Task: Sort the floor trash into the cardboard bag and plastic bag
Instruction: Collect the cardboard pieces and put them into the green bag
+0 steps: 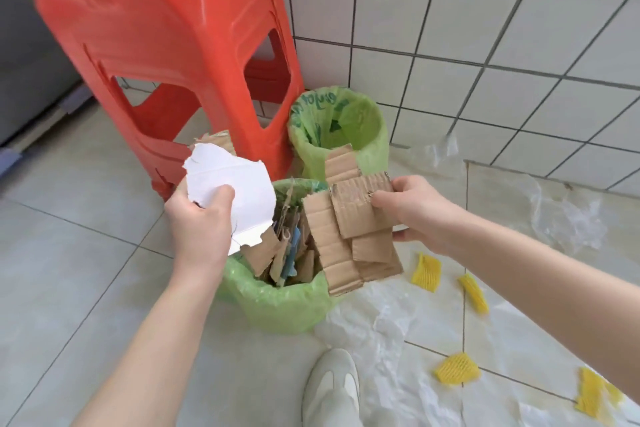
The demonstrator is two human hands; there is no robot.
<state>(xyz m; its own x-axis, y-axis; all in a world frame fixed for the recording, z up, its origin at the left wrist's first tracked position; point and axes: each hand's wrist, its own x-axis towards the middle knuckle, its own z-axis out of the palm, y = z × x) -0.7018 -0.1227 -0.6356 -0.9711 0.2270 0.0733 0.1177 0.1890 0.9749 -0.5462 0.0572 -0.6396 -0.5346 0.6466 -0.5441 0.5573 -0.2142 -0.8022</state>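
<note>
My left hand [199,218] grips a torn white-faced cardboard piece [230,189] over the near green bag [280,305], which holds several brown cardboard scraps. My right hand [412,208] holds a stack of brown corrugated cardboard strips [349,229] above that bag's right rim. A second green bag [367,121] stands behind it against the wall, and its inside looks mostly bare. Yellow foam net pieces [426,272] and clear plastic sheets [568,215] lie on the floor to the right.
A red plastic stool [156,45] stands at the left, right behind the bags. White tiled wall [485,28] runs along the back right. My light shoe [332,388] is at the bottom centre. A grey cabinet [24,45] is at the far left.
</note>
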